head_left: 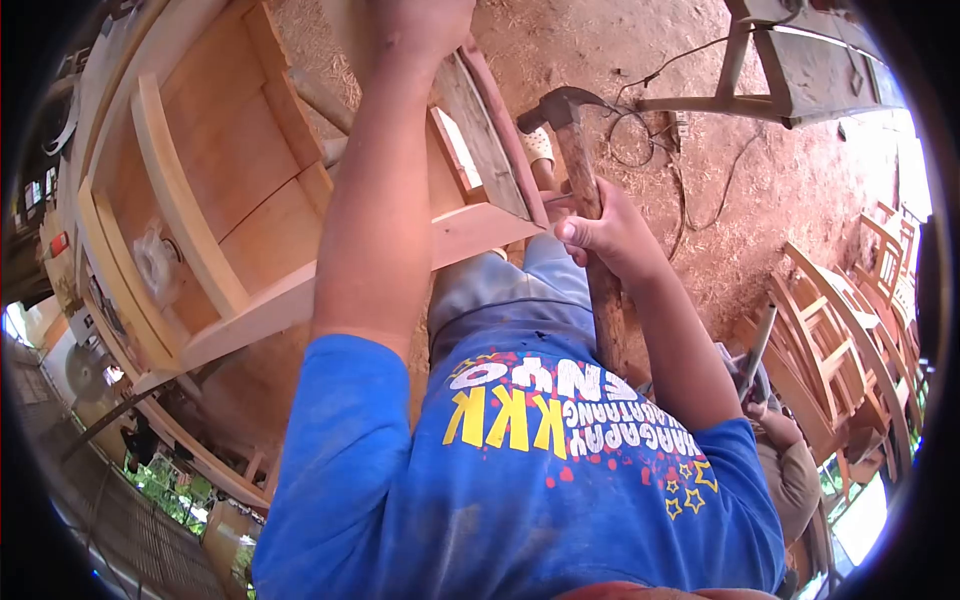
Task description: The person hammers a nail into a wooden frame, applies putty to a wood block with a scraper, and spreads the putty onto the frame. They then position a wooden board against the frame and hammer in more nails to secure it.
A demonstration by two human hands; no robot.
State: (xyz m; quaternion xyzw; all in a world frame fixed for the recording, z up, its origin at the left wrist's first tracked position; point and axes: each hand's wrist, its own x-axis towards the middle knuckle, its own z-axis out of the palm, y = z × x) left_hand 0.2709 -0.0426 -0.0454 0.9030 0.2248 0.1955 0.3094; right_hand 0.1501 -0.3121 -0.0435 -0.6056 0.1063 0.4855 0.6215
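Observation:
My right hand (625,235) is closed around the wooden handle of a claw hammer (580,150). The dark metal head points up and away from me, and the handle's lower end hangs by my shirt. Just left of this hand is the corner of a wooden furniture frame (480,228), with a narrow reddish strip (505,130) running up from it. My left arm reaches across the frame. The left hand (420,30) is at the top edge of the view, close to the strip's upper end; its fingers are out of sight, so its grip cannot be seen.
A wooden panel (270,220) with curved rails fills the left side, with a clear plastic bag (155,265) on it. Cables (680,190) lie on the dirt floor near a dark stand (820,75). Wooden chair frames (830,345) are stacked at right, near another person (785,470).

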